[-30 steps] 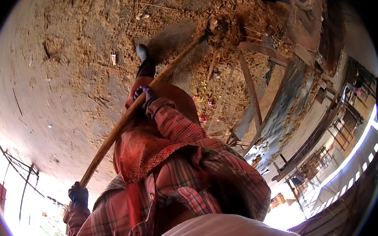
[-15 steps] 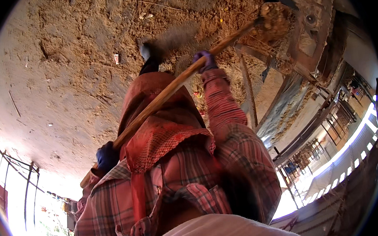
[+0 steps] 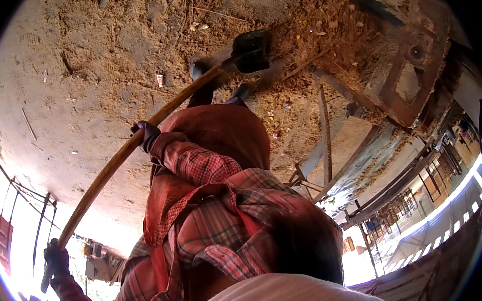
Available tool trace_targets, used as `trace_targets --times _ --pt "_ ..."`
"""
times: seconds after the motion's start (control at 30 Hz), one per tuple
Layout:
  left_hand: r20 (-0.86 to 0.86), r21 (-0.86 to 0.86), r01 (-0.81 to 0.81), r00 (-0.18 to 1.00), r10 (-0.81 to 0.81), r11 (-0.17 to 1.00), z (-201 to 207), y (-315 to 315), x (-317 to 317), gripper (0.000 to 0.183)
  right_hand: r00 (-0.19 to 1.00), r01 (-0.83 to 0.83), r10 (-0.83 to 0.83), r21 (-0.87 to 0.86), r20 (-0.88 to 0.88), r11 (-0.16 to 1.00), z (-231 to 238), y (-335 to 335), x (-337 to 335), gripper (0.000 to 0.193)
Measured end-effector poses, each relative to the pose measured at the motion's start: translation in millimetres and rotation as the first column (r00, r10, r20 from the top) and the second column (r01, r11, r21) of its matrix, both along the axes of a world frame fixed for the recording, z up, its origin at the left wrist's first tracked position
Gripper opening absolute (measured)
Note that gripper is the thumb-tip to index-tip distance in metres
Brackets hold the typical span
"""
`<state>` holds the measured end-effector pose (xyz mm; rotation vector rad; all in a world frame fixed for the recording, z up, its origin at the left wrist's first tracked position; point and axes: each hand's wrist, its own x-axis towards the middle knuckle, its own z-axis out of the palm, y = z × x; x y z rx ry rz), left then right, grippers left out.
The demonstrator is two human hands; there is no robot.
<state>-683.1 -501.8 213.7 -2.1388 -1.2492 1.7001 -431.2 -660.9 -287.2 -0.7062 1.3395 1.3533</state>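
Note:
A shovel (image 3: 102,178) with a long wooden handle slants across the left side of my body. Its dark blade (image 3: 252,51) is over the littered ground in front of my feet, with no heap of material visible on it. Gloved in dark purple, my right hand (image 3: 147,135) is closed round the middle of the handle, its arm reaching across my body. Near the handle's rear end, far to the left, my left hand (image 3: 56,258) grips it in a dark glove. Loose brown material (image 3: 327,24) lies beyond the blade, partly blurred.
A rusty metal frame (image 3: 420,51) with a hole stands at the far right, beside a wooden post (image 3: 325,134). Below my reach are my shoes (image 3: 198,70). A small white-and-red packet (image 3: 160,80) lies on the ground. Dark metal railings (image 3: 42,218) edge the left.
The blade has swung back from the far right toward my feet, and the brown load seen on it is gone. Both hands have moved left with the handle, my right across my body.

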Motion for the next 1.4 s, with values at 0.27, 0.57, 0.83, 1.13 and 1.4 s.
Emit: trace_targets --times 0.27,0.57,0.83,1.13,1.4 --pt "0.158 -0.229 -0.008 0.986 0.045 0.973 -164.1 -88.1 192.1 0.025 0.950 -0.100 0.001 0.302 0.313 0.948 -68.0 -100.5 271.6 0.014" --pt "0.165 -0.158 0.018 0.986 0.008 0.987 -92.4 -70.9 299.9 0.017 0.849 0.351 -0.477 0.431 0.228 0.831 -55.1 -102.6 343.0 0.022" --pt "-0.050 -0.286 0.042 0.997 -0.059 0.957 -45.5 -63.4 310.8 0.020 0.914 0.364 -0.403 0.326 0.057 0.872 2.8 -112.3 350.2 0.017" --pt "0.040 -0.236 -0.008 0.999 0.018 0.972 -62.0 -27.6 366.8 0.021 0.925 0.242 -0.313 0.301 0.216 0.922 -3.1 -99.8 432.9 0.016" --pt "0.161 -0.280 0.041 0.987 0.005 0.959 -109.9 -8.2 447.2 0.023 0.910 0.301 -0.332 0.152 0.250 0.941 -37.6 -109.9 503.7 0.026"
